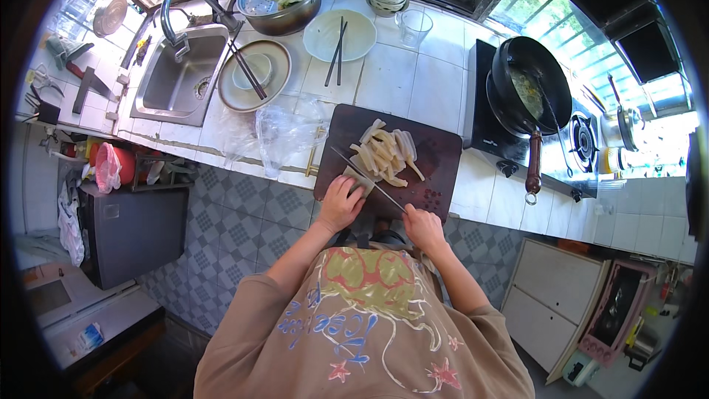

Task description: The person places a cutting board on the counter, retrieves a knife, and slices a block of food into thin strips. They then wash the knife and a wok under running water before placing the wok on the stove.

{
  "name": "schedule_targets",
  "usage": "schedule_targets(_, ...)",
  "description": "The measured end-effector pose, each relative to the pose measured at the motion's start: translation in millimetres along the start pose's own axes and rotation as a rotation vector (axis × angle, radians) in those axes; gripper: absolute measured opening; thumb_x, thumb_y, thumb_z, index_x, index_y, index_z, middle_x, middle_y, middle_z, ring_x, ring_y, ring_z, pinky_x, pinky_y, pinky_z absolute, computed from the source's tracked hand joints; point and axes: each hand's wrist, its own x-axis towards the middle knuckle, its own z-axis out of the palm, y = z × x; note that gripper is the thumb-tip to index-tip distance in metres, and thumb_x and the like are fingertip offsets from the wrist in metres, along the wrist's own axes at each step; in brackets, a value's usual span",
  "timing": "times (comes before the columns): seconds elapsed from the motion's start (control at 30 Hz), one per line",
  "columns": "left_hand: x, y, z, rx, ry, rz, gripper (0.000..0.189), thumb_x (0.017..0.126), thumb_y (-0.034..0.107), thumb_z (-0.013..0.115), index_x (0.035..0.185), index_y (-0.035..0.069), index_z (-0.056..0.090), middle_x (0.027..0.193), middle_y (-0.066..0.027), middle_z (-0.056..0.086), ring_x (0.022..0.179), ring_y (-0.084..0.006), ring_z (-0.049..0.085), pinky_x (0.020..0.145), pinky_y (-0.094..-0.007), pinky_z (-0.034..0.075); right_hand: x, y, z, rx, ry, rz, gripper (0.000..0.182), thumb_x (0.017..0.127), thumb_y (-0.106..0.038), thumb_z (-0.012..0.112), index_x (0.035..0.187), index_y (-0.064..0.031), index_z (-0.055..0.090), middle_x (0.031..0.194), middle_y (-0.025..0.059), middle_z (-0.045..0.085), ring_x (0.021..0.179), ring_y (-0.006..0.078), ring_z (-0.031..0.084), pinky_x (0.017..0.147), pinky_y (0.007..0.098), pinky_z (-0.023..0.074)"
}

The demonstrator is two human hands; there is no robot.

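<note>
A dark cutting board lies at the counter's front edge. On it rests a heap of pale, cut strips of food, too unclear to name closely. My right hand grips a kitchen knife, seen almost edge-on, its blade slanting up and left between the heap and my left hand. The fingers of that hand are bent over an uncut pale piece of food and press it on the board, close to the blade. The knife's handle is hidden in my right fist.
Left of the board lie crumpled clear plastic bags. Beyond them stand a plate with a bowl and chopsticks, a sink and a pot with leafy greens. A glass mug stands behind. Rightward, a wok sits on the gas stove.
</note>
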Motion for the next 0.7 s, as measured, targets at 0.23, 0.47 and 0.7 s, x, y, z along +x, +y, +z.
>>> schedule_targets(0.23,3.1,5.7,13.7,0.049,0.042,-0.062,0.032,0.068,0.014,0.068,0.099,0.010,0.061,0.111,-0.0158,0.051,0.108,-0.0365,0.047,0.094,-0.0474,0.040,-1.0,-7.7,-14.1,-0.128,-0.015,-0.054,0.012,0.089,-0.019,0.048,0.085,-0.0075,0.050,0.070,0.0160,0.062,0.061,0.0349,0.063,0.055,0.0459,0.0504)
schedule_targets(0.47,3.1,5.4,12.7,0.028,0.055,-0.065,0.032,0.067,0.012,0.067,0.099,0.010,0.062,0.111,-0.0162,0.051,0.110,-0.0365,0.047,0.095,-0.0470,0.040,-3.5,-2.0,-4.5,-0.127,-0.054,-0.026,0.012,0.088,-0.019,0.051,0.087,-0.0075,0.049,0.069,0.0162,0.061,0.062,0.0355,0.062,0.055,0.0462,0.0495)
schedule_targets(0.7,-2.3,3.5,15.9,-0.002,0.060,-0.080,0.035,0.068,0.013,0.068,0.103,0.010,0.062,0.112,-0.0157,0.051,0.111,-0.0371,0.046,0.096,-0.0470,0.039,-3.6,-5.7,-3.0,-0.160,-0.085,-0.039,0.008,0.086,-0.014,0.049,0.085,-0.0058,0.049,0.068,0.0178,0.062,0.062,0.0352,0.064,0.054,0.0448,0.0517)
